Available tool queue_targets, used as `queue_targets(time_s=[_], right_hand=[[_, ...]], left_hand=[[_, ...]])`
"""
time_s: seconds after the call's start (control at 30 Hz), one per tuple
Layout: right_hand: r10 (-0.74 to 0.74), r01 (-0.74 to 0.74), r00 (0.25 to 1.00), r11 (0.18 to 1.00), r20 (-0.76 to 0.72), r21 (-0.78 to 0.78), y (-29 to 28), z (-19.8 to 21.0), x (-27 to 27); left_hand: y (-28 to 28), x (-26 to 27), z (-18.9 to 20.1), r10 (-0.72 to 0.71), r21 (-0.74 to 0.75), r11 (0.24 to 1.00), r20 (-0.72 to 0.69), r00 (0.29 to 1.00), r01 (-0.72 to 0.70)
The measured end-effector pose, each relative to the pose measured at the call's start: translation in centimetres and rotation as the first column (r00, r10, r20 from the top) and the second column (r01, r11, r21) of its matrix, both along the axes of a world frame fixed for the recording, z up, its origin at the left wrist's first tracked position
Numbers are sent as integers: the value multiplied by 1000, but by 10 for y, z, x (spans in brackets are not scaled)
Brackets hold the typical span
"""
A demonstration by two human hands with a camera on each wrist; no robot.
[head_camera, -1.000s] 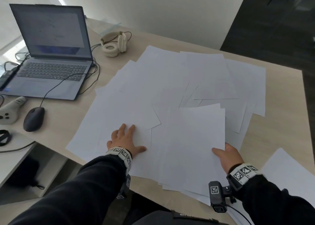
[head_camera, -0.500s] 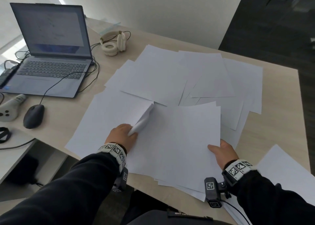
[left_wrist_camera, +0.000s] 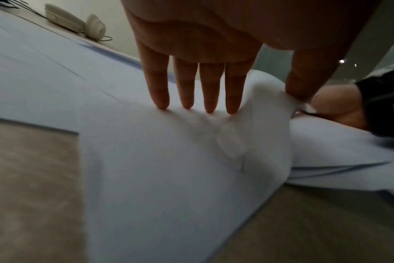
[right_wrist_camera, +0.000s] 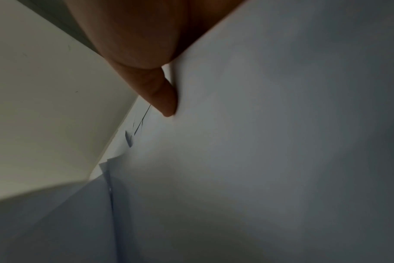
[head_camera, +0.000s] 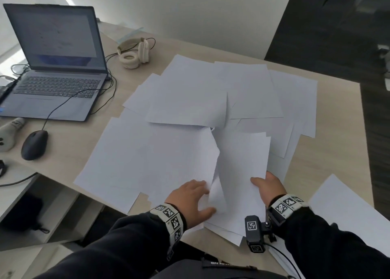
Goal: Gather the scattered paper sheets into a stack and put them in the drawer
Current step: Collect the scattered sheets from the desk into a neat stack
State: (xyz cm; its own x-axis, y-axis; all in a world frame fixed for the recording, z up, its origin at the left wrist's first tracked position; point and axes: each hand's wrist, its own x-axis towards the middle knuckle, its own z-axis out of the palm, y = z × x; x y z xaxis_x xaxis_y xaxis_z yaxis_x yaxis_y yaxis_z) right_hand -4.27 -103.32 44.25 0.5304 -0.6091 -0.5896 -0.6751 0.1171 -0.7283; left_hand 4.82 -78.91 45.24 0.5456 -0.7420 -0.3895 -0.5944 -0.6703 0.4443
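Note:
Several white paper sheets (head_camera: pixel 190 101) lie scattered and overlapping on the light wood desk (head_camera: pixel 329 130). My right hand (head_camera: pixel 268 188) grips the near edge of a loose stack (head_camera: pixel 242 162), thumb (right_wrist_camera: pixel 162 99) on top and fingers hidden beneath. My left hand (head_camera: pixel 190 200) lies close beside it with straight fingers (left_wrist_camera: pixel 184 89) pressing on a large sheet (head_camera: pixel 147 162). That sheet buckles upward between index finger and thumb against the stack. No drawer is in view.
An open laptop (head_camera: pixel 59 67), a black mouse (head_camera: pixel 34 144) with its cable, cream headphones (head_camera: pixel 135 52) and a grey controller (head_camera: pixel 9 133) occupy the desk's left side. More sheets (head_camera: pixel 348 211) lie at the near right corner. A lower shelf (head_camera: pixel 19 185) sits left of the desk.
My left hand has slid right from the left sheets to beside my right hand, dragging a sheet that now buckles against the stack. The right hand has kept its hold.

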Motion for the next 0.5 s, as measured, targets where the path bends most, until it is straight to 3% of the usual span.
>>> queue_targets(time_s=[0.23, 0.5], right_hand=[[-82, 82, 997, 996, -6, 37, -17, -6, -14], [-99, 95, 995, 990, 26, 108, -21, -6, -25]], left_hand=[[-3, -10, -14, -214, 198, 960, 71, 974, 197], [-9, -19, -26, -506, 202, 852, 85, 858, 482]])
